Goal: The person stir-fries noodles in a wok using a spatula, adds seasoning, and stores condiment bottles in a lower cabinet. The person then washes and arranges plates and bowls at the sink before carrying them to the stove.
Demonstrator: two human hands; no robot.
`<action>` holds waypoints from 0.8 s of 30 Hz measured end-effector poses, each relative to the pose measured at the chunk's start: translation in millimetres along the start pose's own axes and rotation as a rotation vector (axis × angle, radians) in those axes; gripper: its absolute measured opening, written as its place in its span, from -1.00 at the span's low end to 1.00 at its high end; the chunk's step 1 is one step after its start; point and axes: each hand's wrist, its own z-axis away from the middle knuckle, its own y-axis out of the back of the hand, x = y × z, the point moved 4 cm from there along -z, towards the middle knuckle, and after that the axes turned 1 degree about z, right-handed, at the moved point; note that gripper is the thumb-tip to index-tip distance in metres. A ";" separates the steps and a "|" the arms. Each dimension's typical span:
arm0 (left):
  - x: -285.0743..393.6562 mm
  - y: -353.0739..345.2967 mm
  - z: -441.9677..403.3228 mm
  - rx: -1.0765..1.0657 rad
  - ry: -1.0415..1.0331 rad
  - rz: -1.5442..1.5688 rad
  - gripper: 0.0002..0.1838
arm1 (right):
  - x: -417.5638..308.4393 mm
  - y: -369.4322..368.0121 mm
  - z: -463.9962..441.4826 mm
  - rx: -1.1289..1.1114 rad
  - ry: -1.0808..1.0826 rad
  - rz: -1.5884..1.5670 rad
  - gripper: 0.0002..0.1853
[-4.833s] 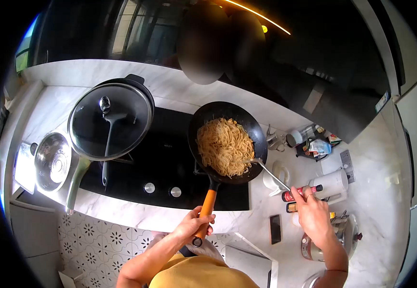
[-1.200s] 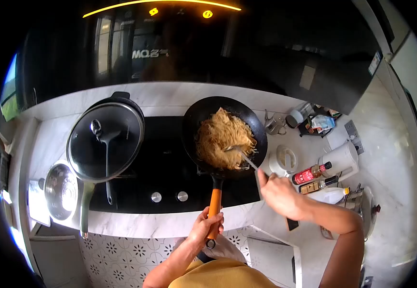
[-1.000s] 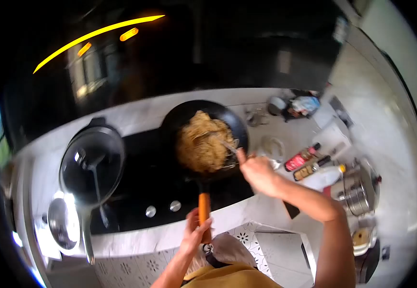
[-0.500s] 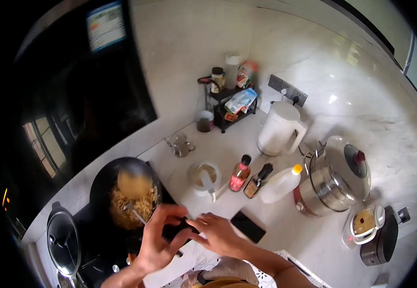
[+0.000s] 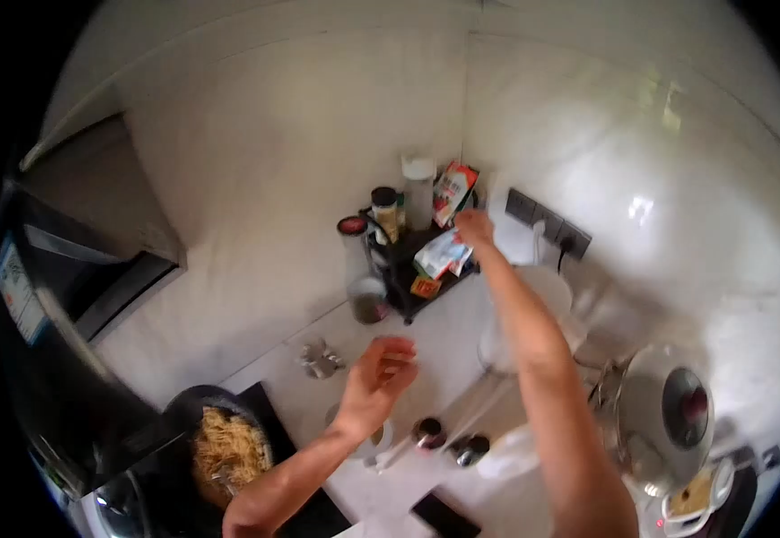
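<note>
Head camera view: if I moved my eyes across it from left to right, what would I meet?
Round black pan of pale brown noodles, small clear glass teapot, bare left hand, bare right hand, dark wall socket strip, shiny steel pot with a glass lid.

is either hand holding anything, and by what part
Nothing shows in the left hand. The right hand is at the red-and-white packet on the black rack; whether it grips it, or where, cannot be told.
</note>
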 end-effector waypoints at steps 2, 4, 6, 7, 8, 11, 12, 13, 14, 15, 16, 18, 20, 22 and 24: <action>-10.1 12.5 1.6 0.012 0.068 -0.048 -0.67 | 35.4 -32.6 -42.2 -0.035 -0.084 -0.178 -0.86; -10.3 22.3 -7.1 -0.038 0.117 -0.033 -0.69 | 95.5 -59.3 -130.0 0.177 0.006 -0.191 -0.79; -10.4 29.5 -1.8 -0.011 0.131 -0.073 -0.70 | 93.1 -62.5 -153.6 0.367 0.139 0.189 -0.71; -9.0 33.0 0.3 0.002 0.157 -0.097 -0.70 | 65.0 -49.0 -132.7 0.354 0.129 0.402 -0.67; -4.6 35.5 3.8 0.009 0.174 -0.123 -0.70 | 65.9 -50.4 -134.3 0.365 0.126 0.198 -0.64; -29.1 54.0 25.0 0.035 0.224 -0.048 -0.70 | 53.5 -43.7 -105.9 0.347 0.044 0.085 -0.64; -37.0 56.1 29.2 0.054 0.230 -0.032 -0.71 | 49.1 -43.2 -94.5 0.293 -0.083 -0.112 -0.68; -38.6 53.4 33.8 0.053 0.229 -0.025 -0.71 | 51.4 -46.6 -90.9 0.235 -0.204 -0.307 -0.72; -38.2 51.9 37.4 0.060 0.241 -0.049 -0.73 | 44.9 -46.6 -85.9 0.305 -0.180 -0.272 -0.83; -36.7 52.0 41.9 0.071 0.251 -0.076 -0.74 | 46.8 -51.1 -86.7 0.299 -0.169 -0.272 -0.83; -33.9 51.8 48.5 0.081 0.242 -0.076 -0.74 | 44.3 -49.0 -87.8 0.419 0.021 -0.059 -0.86; -25.9 49.6 57.6 0.052 0.189 -0.029 -0.73 | 62.7 -64.3 -126.7 0.501 0.077 -0.059 -0.88; -16.0 52.7 70.0 0.066 0.186 -0.041 -0.74 | -1.9 -37.8 -45.3 0.481 0.026 -0.129 -0.86; -8.0 53.6 84.3 0.080 0.199 -0.044 -0.77 | 5.5 -39.0 -54.3 0.493 0.022 -0.071 -0.83; -1.9 54.2 99.2 0.103 0.176 -0.024 -0.78 | 45.1 -42.3 -89.1 0.513 0.044 -0.158 -0.83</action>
